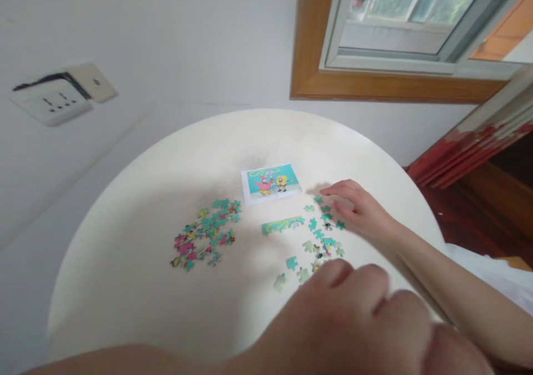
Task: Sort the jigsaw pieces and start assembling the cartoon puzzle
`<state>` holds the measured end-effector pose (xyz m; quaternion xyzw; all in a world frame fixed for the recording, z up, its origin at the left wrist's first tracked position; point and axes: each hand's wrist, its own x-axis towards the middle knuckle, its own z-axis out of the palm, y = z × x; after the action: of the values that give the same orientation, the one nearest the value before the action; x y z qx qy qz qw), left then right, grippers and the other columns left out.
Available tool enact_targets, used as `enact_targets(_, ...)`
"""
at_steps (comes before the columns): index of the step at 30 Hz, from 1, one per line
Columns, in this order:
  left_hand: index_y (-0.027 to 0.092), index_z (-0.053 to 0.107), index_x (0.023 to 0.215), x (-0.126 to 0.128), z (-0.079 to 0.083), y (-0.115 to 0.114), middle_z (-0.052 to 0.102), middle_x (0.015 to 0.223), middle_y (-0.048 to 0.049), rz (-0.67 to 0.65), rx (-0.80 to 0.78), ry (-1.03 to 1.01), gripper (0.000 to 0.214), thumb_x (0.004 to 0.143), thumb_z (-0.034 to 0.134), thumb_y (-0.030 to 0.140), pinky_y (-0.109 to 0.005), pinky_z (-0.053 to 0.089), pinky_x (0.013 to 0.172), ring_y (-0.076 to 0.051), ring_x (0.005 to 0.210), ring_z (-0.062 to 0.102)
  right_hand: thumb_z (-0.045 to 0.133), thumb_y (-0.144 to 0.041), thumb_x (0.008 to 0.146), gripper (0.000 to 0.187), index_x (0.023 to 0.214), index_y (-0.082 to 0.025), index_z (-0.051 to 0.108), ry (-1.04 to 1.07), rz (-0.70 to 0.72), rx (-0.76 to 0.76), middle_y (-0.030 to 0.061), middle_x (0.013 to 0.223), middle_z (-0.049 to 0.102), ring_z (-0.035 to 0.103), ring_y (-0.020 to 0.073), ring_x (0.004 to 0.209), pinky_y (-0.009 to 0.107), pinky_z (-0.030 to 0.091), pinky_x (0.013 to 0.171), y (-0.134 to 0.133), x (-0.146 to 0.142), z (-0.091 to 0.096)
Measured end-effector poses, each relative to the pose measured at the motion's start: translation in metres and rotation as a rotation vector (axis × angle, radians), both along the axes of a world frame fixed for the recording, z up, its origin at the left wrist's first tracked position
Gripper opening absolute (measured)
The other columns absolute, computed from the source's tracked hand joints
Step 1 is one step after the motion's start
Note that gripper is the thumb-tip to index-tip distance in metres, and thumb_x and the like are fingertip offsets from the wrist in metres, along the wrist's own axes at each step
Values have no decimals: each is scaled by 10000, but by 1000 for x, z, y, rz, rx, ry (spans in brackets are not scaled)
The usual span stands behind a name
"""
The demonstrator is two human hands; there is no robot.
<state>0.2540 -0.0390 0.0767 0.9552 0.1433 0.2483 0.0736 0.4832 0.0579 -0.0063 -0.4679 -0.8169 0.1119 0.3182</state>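
My left hand (353, 314) is close to the camera at the bottom, its fingers curled and knuckles up. Whatever the fingers may hold is hidden. Beyond it my right hand (360, 208) reaches over the table with thumb and index finger apart, just beside loose teal puzzle pieces (326, 217). More loose pieces (308, 246) lie between the two hands, partly covered by the left. A joined strip of puzzle (283, 226) lies mid-table. Above it rests a picture card (272, 183) with cartoon characters on it.
Another heap of mixed puzzle pieces (208, 230) is spread on the left half of the round white table (125, 303). A wall with a socket (56, 100) borders the table, and a wood-framed window (400, 86) is at the back right. A red curtain (470, 153) hangs at right.
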Motion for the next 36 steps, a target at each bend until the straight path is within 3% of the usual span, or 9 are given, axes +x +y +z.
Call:
enact_targets(1, 243, 626, 780, 0, 6, 13, 598, 625, 14, -5, 53, -18, 255, 993, 487, 250, -347, 393, 504, -175, 581, 534, 521, -165, 900, 326, 1173, -228, 686, 2, -18, -4, 92, 1077, 715, 634, 258, 1021, 446, 504, 922, 0, 0, 0)
enact_targets(3, 217, 565, 675, -13, 3, 38, 552, 541, 11, 147, 104, -19, 394, 1037, 413, 250, -334, 364, 517, -169, 542, 524, 522, -173, 908, 306, 1161, -223, 686, 1, -47, -16, 93, 1073, 725, 641, 259, 1013, 444, 503, 916, 1, -1, 1)
enact_targets(8, 198, 573, 612, -59, -45, 93, 593, 535, -24, 433, 165, 184, 547, 1061, 313, 372, -315, 329, 535, -184, 508, 543, 517, -185, 917, 280, 1143, -215, 679, 4, -94, -26, 94, 1052, 729, 641, 255, 988, 456, 499, 897, 2, 0, 3)
enact_targets(11, 197, 590, 590, -72, -66, 112, 641, 559, -42, 486, 156, 285, 627, 1062, 256, 439, -321, 340, 554, -202, 527, 578, 511, -189, 924, 280, 1149, -214, 676, 10, -112, -54, 94, 1070, 723, 634, 253, 1003, 458, 489, 910, 2, 2, 4)
enact_targets(15, 189, 622, 688, -74, -73, 121, 679, 651, -56, 535, 127, 301, 602, 1070, 213, 412, -327, 399, 604, -219, 628, 626, 515, -178, 923, 272, 1134, -215, 681, 15, -108, -78, 88, 1062, 722, 629, 247, 1001, 446, 484, 912, 1, 3, 5)
enact_targets(22, 173, 556, 788, -75, -78, 127, 618, 774, -75, 454, 76, 205, 382, 1029, 267, 239, -367, 476, 747, -232, 769, 588, 516, -129, 889, 272, 1057, -198, 719, -47, -84, -94, 80, 980, 724, 618, 236, 959, 415, 482, 896, 4, 4, 5)
enact_targets(28, 146, 611, 969, -79, -78, 126, 630, 987, -103, 335, -32, 220, 225, 991, 398, 214, -428, 472, 891, -257, 964, 570, 541, -170, 887, 252, 1025, -207, 749, -71, 47, -123, 67, 891, 730, 642, 207, 878, 366, 512, 831, 2, 11, 16)
enact_targets(32, 202, 615, 1248, -80, -79, 124, 624, 1175, -96, 214, -33, 196, 310, 984, 453, 193, -455, 422, 1022, -269, 1148, 538, 545, -169, 890, 249, 1012, -216, 756, -65, 66, -197, 64, 913, 740, 659, 202, 890, 344, 528, 802, -1, 17, 25)
enact_targets(36, 252, 569, 1358, -79, -86, 124, 586, 1297, -92, 158, -42, 208, 378, 996, 470, 211, -462, 388, 1077, -267, 1241, 491, 567, -167, 882, 244, 1025, -222, 756, -53, 23, -219, 67, 937, 747, 668, 196, 881, 340, 530, 811, -2, 22, 27)
